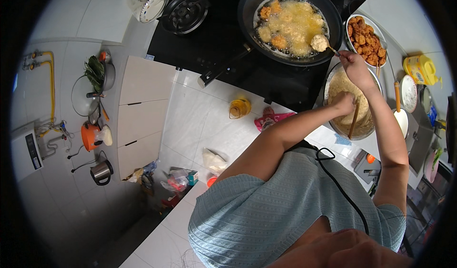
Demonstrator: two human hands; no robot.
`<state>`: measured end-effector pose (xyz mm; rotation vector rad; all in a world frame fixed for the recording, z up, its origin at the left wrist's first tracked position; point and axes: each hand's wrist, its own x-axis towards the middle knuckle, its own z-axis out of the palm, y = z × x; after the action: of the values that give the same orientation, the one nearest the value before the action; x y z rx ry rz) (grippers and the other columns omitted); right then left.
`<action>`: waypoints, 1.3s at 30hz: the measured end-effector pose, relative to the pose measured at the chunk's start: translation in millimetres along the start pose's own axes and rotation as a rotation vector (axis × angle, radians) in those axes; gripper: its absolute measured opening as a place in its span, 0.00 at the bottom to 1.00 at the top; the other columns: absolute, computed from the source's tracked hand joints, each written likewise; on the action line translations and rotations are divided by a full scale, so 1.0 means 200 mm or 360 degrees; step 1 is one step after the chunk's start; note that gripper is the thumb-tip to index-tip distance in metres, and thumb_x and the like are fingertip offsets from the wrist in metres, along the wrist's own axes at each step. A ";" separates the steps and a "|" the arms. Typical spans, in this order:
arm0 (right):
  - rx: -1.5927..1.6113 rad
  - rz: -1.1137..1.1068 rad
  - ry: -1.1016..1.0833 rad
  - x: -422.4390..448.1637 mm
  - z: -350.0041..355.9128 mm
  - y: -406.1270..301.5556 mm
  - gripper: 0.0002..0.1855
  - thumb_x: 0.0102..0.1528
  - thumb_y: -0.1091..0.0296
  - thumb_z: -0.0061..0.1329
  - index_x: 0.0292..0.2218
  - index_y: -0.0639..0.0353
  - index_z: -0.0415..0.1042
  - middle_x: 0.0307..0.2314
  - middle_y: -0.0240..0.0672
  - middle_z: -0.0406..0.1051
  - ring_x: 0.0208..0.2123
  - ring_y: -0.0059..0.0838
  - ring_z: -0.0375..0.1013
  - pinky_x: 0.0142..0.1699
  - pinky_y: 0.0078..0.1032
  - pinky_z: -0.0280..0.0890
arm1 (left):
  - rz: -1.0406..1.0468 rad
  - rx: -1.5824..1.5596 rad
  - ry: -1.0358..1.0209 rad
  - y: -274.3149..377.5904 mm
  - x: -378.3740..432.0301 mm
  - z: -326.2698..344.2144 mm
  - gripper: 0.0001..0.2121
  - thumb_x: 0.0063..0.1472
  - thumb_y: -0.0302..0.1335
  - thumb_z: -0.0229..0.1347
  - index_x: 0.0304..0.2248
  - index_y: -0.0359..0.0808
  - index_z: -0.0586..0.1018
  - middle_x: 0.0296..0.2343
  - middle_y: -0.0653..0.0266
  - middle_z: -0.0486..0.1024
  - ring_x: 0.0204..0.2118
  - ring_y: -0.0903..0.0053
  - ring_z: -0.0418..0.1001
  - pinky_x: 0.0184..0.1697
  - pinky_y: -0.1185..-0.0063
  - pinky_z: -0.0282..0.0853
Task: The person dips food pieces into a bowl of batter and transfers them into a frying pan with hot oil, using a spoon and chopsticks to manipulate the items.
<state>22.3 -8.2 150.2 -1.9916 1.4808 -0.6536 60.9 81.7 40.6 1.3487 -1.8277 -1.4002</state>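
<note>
My right hand [353, 68] grips the handle of a metal spoon [333, 51]. A lump of pale batter [319, 43] sits on the spoon, over the right edge of the oil in a dark wok [246, 28]. Pale and golden pieces [279, 41] bubble in the oil. My left hand [344, 103] is curled low inside a large metal bowl of batter [339, 84], below and left of my right hand; its fingertips are hidden, so its hold cannot be told. Wooden chopsticks [354, 120] lean in the bowl beside it.
A bowl of browned fried pieces [366, 41] stands right of the wok. The wok's handle [217, 75] points towards the lower left. An unused burner [185, 12] is at the left. A skimmer with an orange handle [397, 93], a patterned bowl [408, 93] and a yellow jug [421, 70] are at the right.
</note>
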 end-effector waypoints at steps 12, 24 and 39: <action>-0.0821 -0.0360 0.0108 -0.11 -0.02 -0.13 0.13 0.51 0.73 0.43 0.40 0.60 0.71 0.16 0.46 0.69 0.18 0.43 0.70 0.25 0.38 0.63 | 0.0048 -0.0038 0.0065 -0.10 0.07 0.08 0.05 0.43 0.25 0.55 0.22 0.33 0.76 0.23 0.49 0.74 0.30 0.58 0.74 0.33 0.67 0.68; 0.1991 0.0954 0.0110 -0.50 -0.30 -0.21 0.16 0.57 0.71 0.34 0.45 0.69 0.64 0.12 0.18 0.48 0.11 0.10 0.44 0.15 0.11 0.38 | -0.0398 0.0018 0.0278 -0.13 0.12 0.11 0.17 0.57 0.21 0.39 0.46 0.29 0.68 0.48 0.45 0.63 0.52 0.61 0.61 0.54 0.72 0.57; 0.1567 0.1161 0.0570 -1.20 -0.23 0.16 0.14 0.57 0.69 0.35 0.42 0.64 0.68 0.13 0.18 0.53 0.11 0.08 0.45 0.14 0.11 0.39 | -0.0689 -0.0468 -0.0507 -0.13 0.12 -0.01 0.19 0.42 0.27 0.62 0.38 0.32 0.76 0.35 0.57 0.75 0.38 0.72 0.73 0.37 0.73 0.69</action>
<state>-94.7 207.8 149.7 -0.5608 1.4914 -1.1269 64.4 59.1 12.6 1.4839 -1.4730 -2.1209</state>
